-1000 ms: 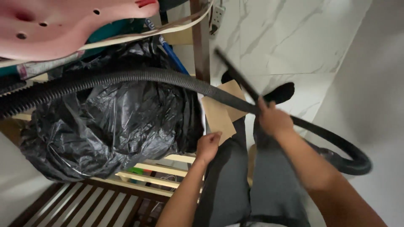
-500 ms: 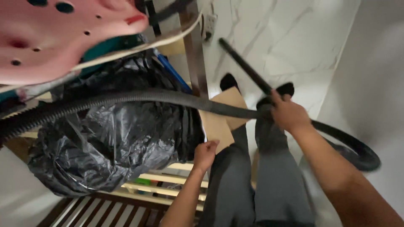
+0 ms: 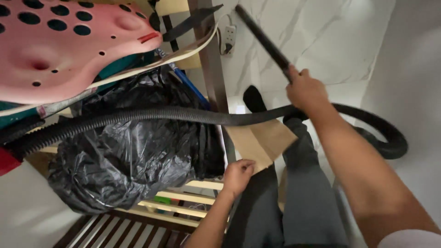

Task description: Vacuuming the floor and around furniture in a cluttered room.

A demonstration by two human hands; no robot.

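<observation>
Right hand grip closed round black tube; left hand pinching cardboard.

wooden slatted shelf | black rubbish bag on it | white marble floor

Right hand: arm stretched forward, grip closed in a fist, knuckles up. Left hand: forearm bare, reaching forward low, fingers curled in, thumb uppermost. Hands well apart.

Single head cam, looks steeply down, close over hands, legs & marble floor.
</observation>
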